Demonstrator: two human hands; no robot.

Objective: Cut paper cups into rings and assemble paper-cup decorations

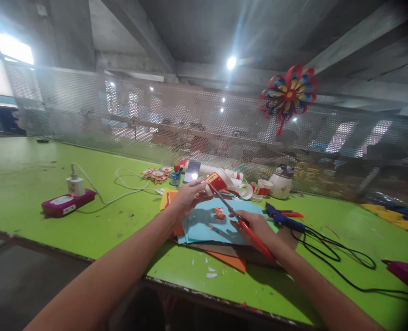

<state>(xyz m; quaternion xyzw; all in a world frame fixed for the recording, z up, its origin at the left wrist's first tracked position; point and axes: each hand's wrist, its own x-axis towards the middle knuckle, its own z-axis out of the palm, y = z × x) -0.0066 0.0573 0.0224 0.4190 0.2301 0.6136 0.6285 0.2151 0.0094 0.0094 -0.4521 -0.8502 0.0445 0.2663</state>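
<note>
My left hand [189, 197] is closed on the edge of a curved white paper piece [218, 182] with a red and yellow printed panel, held above the work surface. In my right hand [255, 224] is a pair of scissors [259, 240] with long red handles. Their grey blades point up and left, with the tips at the printed panel; whether they cut into it I cannot tell. Beneath both hands lie light blue paper sheets [198, 225], with a small orange and red scrap [219, 213] on top.
A blue glue gun [288, 219] with a black cable lies right of the sheets. Behind stand a phone [192, 172], a blue jar [175, 178], paper cups [265, 186] and a white kettle-like pot [281, 183]. At left is a purple power strip [69, 203]. A mesh screen [190, 115] borders the green table [121, 239].
</note>
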